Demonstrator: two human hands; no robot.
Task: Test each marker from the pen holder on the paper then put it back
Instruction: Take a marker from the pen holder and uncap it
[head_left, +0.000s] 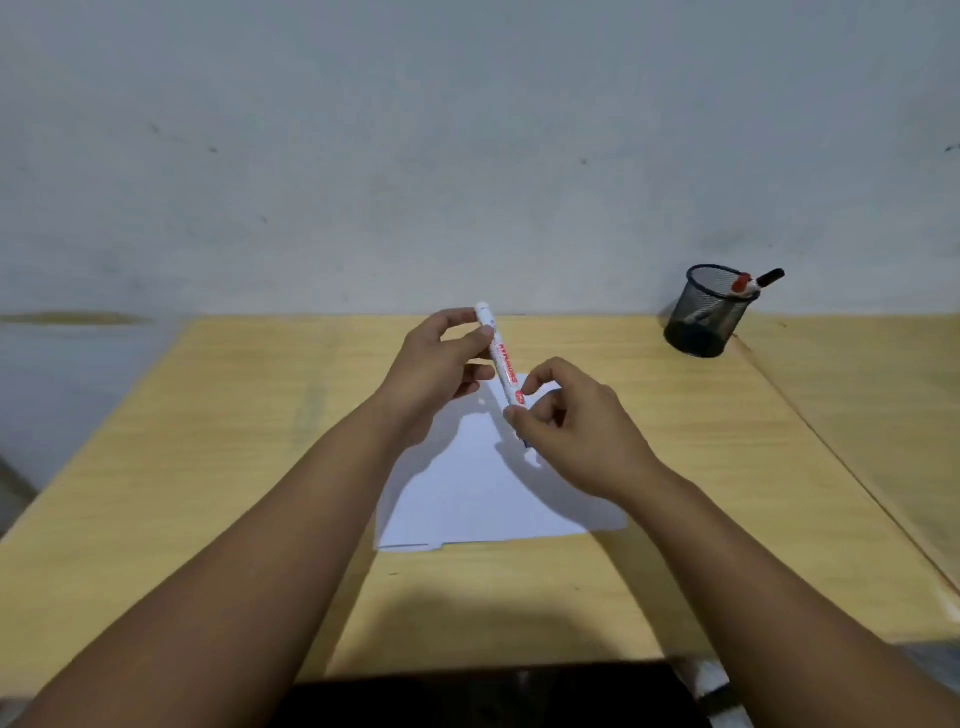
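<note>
Head view shows a person holding a white marker (500, 361) over the paper (467, 499), which lies in the middle of the wooden desk (208, 467). The left hand (434, 364) is closed round the upper barrel; the right hand (576, 423) pinches the lower end, where a cap probably sits. The marker looks light, stiff and smooth, so I'd grip the barrel firmly and pull at the cap. The right hand's fingers hide the tip end, so cap on or off is unclear. Far right stands the mesh pen holder (706, 312) with two more markers, their colours hard to read.
</note>
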